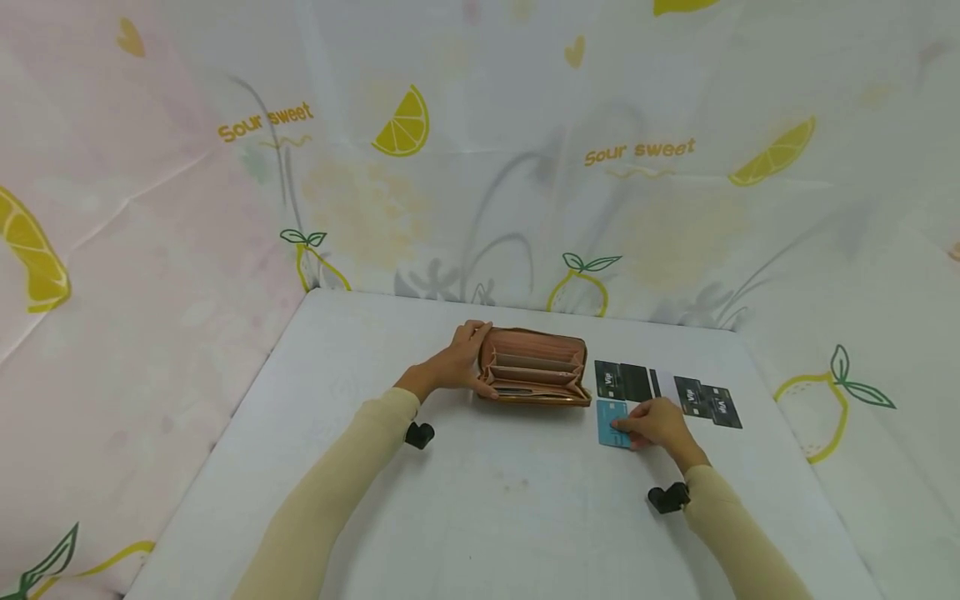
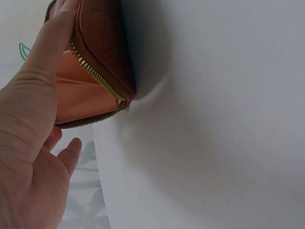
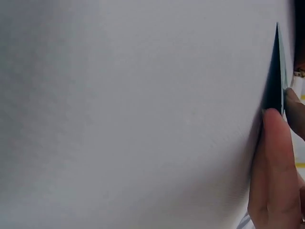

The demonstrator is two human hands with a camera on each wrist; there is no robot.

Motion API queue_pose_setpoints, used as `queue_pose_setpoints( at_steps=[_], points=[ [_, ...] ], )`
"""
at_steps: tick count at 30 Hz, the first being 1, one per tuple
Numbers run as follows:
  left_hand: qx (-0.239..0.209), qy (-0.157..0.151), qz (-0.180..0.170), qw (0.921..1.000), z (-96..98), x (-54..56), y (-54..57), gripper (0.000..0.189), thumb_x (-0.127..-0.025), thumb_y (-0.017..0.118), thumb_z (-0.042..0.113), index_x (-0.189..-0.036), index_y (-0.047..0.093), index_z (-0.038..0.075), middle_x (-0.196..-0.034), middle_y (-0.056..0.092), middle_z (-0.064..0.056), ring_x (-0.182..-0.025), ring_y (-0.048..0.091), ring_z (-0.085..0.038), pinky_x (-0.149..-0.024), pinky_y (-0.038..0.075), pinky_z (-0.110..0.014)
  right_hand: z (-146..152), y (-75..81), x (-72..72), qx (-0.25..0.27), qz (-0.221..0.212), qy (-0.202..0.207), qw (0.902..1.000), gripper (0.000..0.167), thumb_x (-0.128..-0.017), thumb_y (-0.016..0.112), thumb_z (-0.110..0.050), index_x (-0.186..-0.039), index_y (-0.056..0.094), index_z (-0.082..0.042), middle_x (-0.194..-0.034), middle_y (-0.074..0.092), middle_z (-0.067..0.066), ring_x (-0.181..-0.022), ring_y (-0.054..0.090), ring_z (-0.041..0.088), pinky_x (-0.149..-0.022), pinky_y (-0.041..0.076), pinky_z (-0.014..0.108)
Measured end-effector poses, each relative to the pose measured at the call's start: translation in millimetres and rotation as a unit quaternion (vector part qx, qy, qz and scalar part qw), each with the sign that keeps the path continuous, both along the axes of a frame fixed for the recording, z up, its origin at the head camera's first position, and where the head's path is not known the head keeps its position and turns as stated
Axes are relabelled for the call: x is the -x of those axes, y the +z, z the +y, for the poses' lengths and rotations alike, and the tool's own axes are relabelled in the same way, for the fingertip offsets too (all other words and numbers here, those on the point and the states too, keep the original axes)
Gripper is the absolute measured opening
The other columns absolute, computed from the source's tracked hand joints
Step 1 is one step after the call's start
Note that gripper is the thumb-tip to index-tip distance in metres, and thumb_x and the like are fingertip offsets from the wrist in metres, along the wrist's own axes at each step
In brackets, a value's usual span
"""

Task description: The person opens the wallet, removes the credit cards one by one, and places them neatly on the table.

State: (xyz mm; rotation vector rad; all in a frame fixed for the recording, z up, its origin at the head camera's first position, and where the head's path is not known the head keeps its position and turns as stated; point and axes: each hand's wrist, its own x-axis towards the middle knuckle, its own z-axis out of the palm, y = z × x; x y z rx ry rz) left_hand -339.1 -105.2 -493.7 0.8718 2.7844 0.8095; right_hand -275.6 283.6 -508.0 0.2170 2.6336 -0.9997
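Observation:
A brown zip-around wallet [image 1: 534, 367] lies unzipped on the white table, its pleated compartments facing up. My left hand [image 1: 459, 363] grips the wallet's left end, thumb over the near edge and fingers at the far side. In the left wrist view the brass zipper teeth [image 2: 97, 74] run along the open wallet's end, beside the left thumb [image 2: 47, 45]. My right hand [image 1: 658, 427] pinches a blue card [image 1: 611, 423] just right of the wallet. Seen edge-on in the right wrist view, the card [image 3: 275, 81] sits between thumb and fingers, tilted against the table.
Behind the right hand, several dark cards [image 1: 636, 383] marked "Vip" lie in an overlapping row on the table [image 1: 480, 517]. A lemon-printed cloth [image 1: 480, 192] hangs at the table's back and sides. Each wrist carries a small black device [image 1: 667, 498].

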Motion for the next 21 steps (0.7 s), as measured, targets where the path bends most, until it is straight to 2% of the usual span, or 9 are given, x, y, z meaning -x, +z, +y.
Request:
queue_pose_setpoints(
  at_steps=[4, 9, 13, 15, 17, 19, 21],
  points=[
    [0.005, 0.0, -0.001, 1.0, 0.5, -1.0, 1.6, 0.132, -0.064, 0.086, 0.056, -0.155, 0.01, -0.001, -0.15, 0.015, -0.015, -0.134, 0.02, -0.031, -0.107, 0.034, -0.043, -6, 2.4, -3.0, -0.046, 0.009, 0.014, 0.9988, 0.042, -0.075, 0.085, -0.035, -0.083, 0.067, 0.001, -0.064, 0.063, 0.004, -0.051, 0.061, 0.013, -0.052, 0.048, 0.027],
    [0.006, -0.002, 0.003, 1.0, 0.6, -0.9, 1.6, 0.132, -0.063, 0.085, 0.058, -0.155, 0.01, 0.0, -0.149, 0.016, -0.014, -0.133, 0.022, -0.029, -0.106, 0.035, -0.041, -12, 7.2, -5.4, -0.123, 0.027, 0.046, 0.9909, 0.05, -0.073, 0.083, -0.049, -0.077, 0.063, -0.003, -0.063, 0.057, 0.004, -0.051, 0.055, 0.016, -0.047, 0.043, 0.028],
    [0.001, -0.005, 0.008, 1.0, 0.4, -0.1, 1.1, 0.133, -0.062, 0.086, 0.057, -0.154, 0.011, -0.002, -0.148, 0.018, -0.015, -0.131, 0.023, -0.029, -0.105, 0.036, -0.042, -19, 14.4, -5.8, -0.156, 0.038, 0.071, 0.9844, 0.05, -0.073, 0.083, -0.048, -0.079, 0.065, -0.002, -0.067, 0.061, 0.005, -0.051, 0.058, 0.019, -0.046, 0.045, 0.03],
    [-0.001, -0.007, 0.014, 0.9999, 0.2, 0.8, 0.5, 0.133, -0.062, 0.086, 0.058, -0.154, 0.011, -0.003, -0.147, 0.018, -0.016, -0.13, 0.024, -0.029, -0.105, 0.036, -0.042, -25, 20.3, -4.2, -0.177, 0.064, 0.087, 0.9783, 0.046, -0.075, 0.083, -0.046, -0.078, 0.067, -0.002, -0.069, 0.062, 0.005, -0.053, 0.057, 0.018, -0.046, 0.045, 0.031],
    [-0.004, -0.011, 0.02, 0.9997, -0.1, 1.6, -0.4, 0.133, -0.062, 0.085, 0.06, -0.154, 0.012, -0.004, -0.146, 0.019, -0.017, -0.129, 0.025, -0.03, -0.104, 0.037, -0.043, -34, 28.4, -1.6, -0.188, 0.109, 0.098, 0.9713, 0.04, -0.079, 0.081, -0.041, -0.076, 0.067, -0.003, -0.067, 0.062, 0.005, -0.054, 0.054, 0.018, -0.046, 0.045, 0.033],
    [-0.004, -0.013, 0.02, 0.9997, -0.5, 2.1, -1.1, 0.134, -0.061, 0.084, 0.061, -0.154, 0.012, -0.004, -0.146, 0.019, -0.016, -0.128, 0.025, -0.03, -0.103, 0.037, -0.043, -46, 37.7, 0.6, -0.187, 0.174, 0.108, 0.9609, 0.033, -0.083, 0.078, -0.035, -0.076, 0.067, -0.004, -0.066, 0.061, 0.003, -0.055, 0.052, 0.018, -0.045, 0.043, 0.033],
    [-0.002, -0.011, 0.013, 0.9998, -0.9, 2.4, -1.5, 0.134, -0.061, 0.084, 0.061, -0.154, 0.011, -0.003, -0.147, 0.018, -0.016, -0.129, 0.024, -0.03, -0.104, 0.037, -0.042, -63, 46.6, 2.2, -0.168, 0.243, 0.131, 0.9463, 0.025, -0.086, 0.076, -0.028, -0.077, 0.068, -0.006, -0.066, 0.062, 0.002, -0.055, 0.053, 0.016, -0.046, 0.044, 0.032]
  ],
)
